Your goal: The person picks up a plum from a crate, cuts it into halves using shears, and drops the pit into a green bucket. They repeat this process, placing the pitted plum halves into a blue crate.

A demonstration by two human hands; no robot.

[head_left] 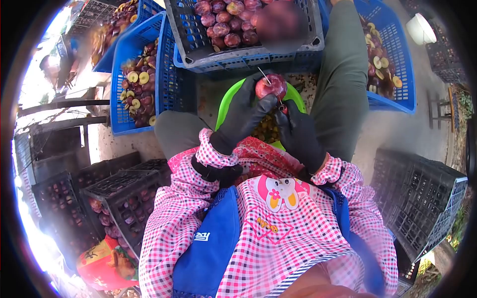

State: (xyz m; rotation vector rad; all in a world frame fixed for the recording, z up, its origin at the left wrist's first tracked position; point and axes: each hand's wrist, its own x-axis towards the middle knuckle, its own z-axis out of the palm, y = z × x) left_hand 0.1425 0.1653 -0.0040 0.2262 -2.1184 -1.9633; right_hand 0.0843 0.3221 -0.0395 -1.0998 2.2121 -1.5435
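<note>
While the left hand (pixel 247 105) reaches forward, wrist bent inward, its black-gloved fingers are curled around the near left side of a shiny red plum (pixel 276 88), so that one's got a proper grip. The right hand (pixel 299 131) comes up opposite, slightly closer to the body, pinching a small red-and-metal piece (pixel 283 109) at the plum's near edge. A thin, straight metal rod (pixel 263 74) sticks out over the plum's far side; can't tell if it joins that piece. So the plum sits up between both hands, near their fingertips.

Gloves look smooth and matte. Below the hands there's a round lime-green tub (pixel 226 101), glossy plastic, with yellowish-brown lumps (pixel 265 131) inside. Ahead of the hands, a rigid black crate (pixel 183 31) holds round, dusty-skinned plums (pixel 223 25). Out left of the left hand, a blue lattice basket (pixel 117 102) has cut fruit (pixel 144 78) showing flat yellow faces. Sleeves (pixel 171 218) are pink-and-black checked cloth, gathered at the cuffs.
</note>
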